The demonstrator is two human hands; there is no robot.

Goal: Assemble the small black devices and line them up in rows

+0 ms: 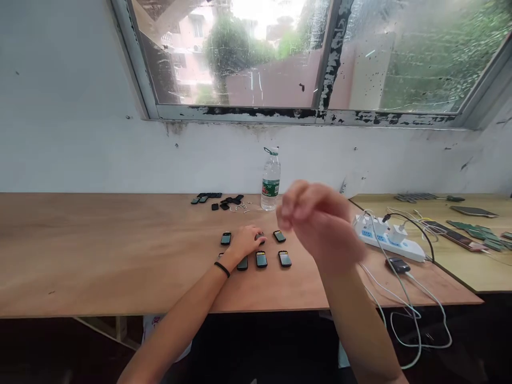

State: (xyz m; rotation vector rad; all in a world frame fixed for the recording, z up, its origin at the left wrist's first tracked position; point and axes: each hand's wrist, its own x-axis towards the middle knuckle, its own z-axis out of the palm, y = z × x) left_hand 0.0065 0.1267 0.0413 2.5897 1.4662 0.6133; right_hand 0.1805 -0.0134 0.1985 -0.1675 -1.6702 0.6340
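Small black devices with grey-blue screens lie in two rows on the wooden table. My left hand (245, 242), with a black band round its wrist, reaches over them. Its thumb and fingers are closed around one small black device (260, 238) in the back row. Beside it lie another device (279, 236) to the right and one (226, 238) to the left; one more (261, 260) lies in front. My right hand (320, 221) is raised above the table, nearer the camera and blurred. Its fingers are curled together; anything in them is hidden.
Behind the rows stand a water bottle (271, 181) and a pile of black parts (232, 201) with small pale bits. To the right are a white power strip (390, 240) with plugs, loose white cables (418, 314) and a dark charging device (398, 265). Green circuit boards (478, 233) lie farther right.
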